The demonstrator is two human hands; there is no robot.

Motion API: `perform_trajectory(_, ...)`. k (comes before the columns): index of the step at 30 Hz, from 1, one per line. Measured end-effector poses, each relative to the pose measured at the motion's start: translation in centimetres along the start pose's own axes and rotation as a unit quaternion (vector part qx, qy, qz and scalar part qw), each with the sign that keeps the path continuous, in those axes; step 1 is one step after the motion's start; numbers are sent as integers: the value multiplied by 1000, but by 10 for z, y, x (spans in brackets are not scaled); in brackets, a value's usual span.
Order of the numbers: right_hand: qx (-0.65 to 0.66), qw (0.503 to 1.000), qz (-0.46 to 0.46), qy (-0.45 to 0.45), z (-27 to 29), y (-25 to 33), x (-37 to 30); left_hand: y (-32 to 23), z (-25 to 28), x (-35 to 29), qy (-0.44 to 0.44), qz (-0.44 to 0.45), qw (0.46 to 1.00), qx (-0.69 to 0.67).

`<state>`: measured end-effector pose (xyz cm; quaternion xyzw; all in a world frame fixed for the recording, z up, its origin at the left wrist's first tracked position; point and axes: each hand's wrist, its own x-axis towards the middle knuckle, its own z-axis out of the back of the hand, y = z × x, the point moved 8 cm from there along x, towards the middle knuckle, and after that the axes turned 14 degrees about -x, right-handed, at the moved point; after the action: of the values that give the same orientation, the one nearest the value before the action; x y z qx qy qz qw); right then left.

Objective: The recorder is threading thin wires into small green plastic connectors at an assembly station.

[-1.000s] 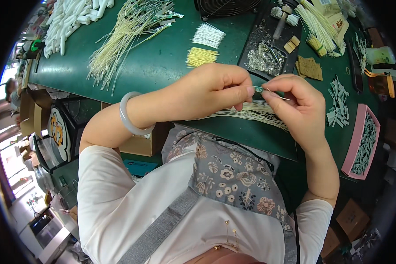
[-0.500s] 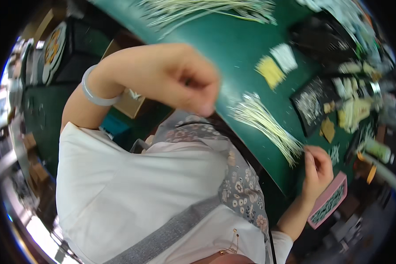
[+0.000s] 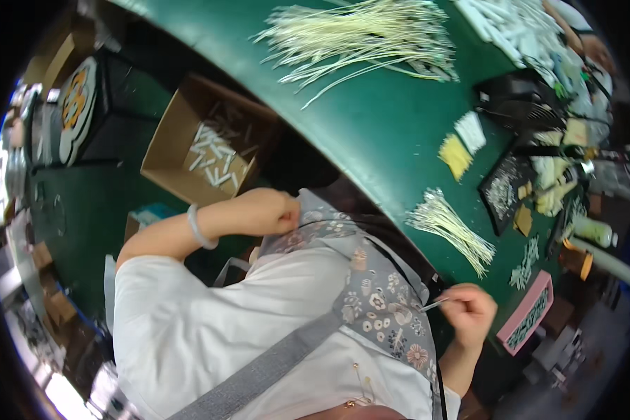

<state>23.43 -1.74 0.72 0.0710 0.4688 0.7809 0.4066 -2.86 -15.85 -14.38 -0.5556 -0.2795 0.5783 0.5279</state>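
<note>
My left hand (image 3: 281, 213), with a pale bangle at the wrist, is closed against the upper part of the grey floral apron (image 3: 392, 301). Whatever its fingers hold, if anything, is hidden. Off the table's near edge, my right hand (image 3: 472, 312) pinches a thin silvery pointed piece (image 3: 435, 304), whose tip points left toward the apron. Just beyond that hand, a small bundle of pale yellow wires (image 3: 455, 231) lies on the green table (image 3: 357, 133). Farther back is a larger, spread pile of similar wires (image 3: 364, 35).
On the left, an open cardboard box (image 3: 168, 157) contains white tubes. Yellow sticks (image 3: 456, 157) and white sticks (image 3: 471, 133) lie beside a black tray (image 3: 495, 199) of small parts. A pink box (image 3: 528, 315) stands right of my right hand. Another person's arm (image 3: 563, 24) shows far right.
My left hand has come down from over the table edge to the apron. My right hand has drawn away from the small wire bundle, and the silvery piece now shows in it.
</note>
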Motion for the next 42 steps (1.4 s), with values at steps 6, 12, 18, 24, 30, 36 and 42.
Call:
perform_trajectory(6, -61, 984, 68, 152, -13, 17, 1, -147, 58, 11, 105, -119, 986, -45)
perform_trajectory(12, -150, 967, 120, 167, -7, 23, 4, -211, 82, 67, -80, -285, 945, 141)
perform_trajectory(18, -171, 969, 128, 126, 9, 10, -10, -194, 26, 46, 206, -197, 958, -25)
perform_trajectory(24, -173, 979, 108, -7, 57, 4, -11, -17, 11, 21, 171, 50, 966, 189)
perform_trajectory(30, -109, 986, 61, -108, 86, -30, 16, -75, 2, 4, 177, 68, 982, -9)
perform_trajectory(36, -189, 958, 148, -156, 98, -14, 40, -185, 58, 44, -1, -60, 992, 114)
perform_trajectory(42, -111, 979, 90, -146, 91, -31, 35, -36, 43, 12, 159, 259, 952, 22)
